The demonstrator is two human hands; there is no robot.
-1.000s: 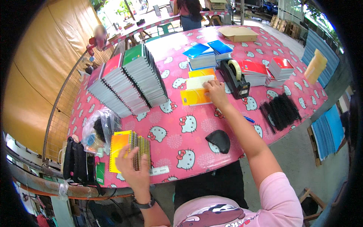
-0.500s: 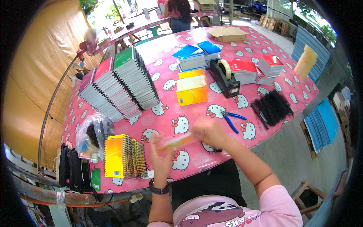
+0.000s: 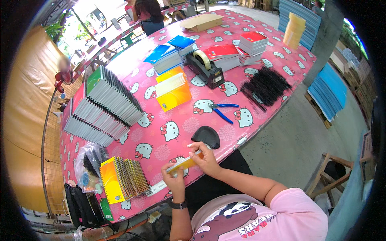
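Note:
My left hand (image 3: 174,181) grips one end of a small yellow notebook (image 3: 186,163), tilted edge-on above the table's near edge. The fingers of my right hand (image 3: 206,161) close on its other end. Just beyond the right hand lies a rounded, flat black object (image 3: 206,137) whose kind I cannot make out. Blue-handled pliers (image 3: 223,111) rest open farther back. To the left of my hands stands a row of yellow spiral notebooks (image 3: 113,180). More yellow notebooks (image 3: 173,96), seen without spirals on the visible edges, stand mid-table.
Tall stacks of spiral notebooks (image 3: 105,102) fill the left side. A tape dispenser (image 3: 205,70) sits among blue notebooks (image 3: 164,58) and red notebooks (image 3: 222,52). Black binding coils (image 3: 266,87) lie at the right. A plastic bag (image 3: 86,166) and black bag (image 3: 82,205) are near left.
The view has swung right, shifting the table leftward. My right hand has come down closer to the left, and both hold the notebook nearer the table edge. The black rounded object is now uncovered.

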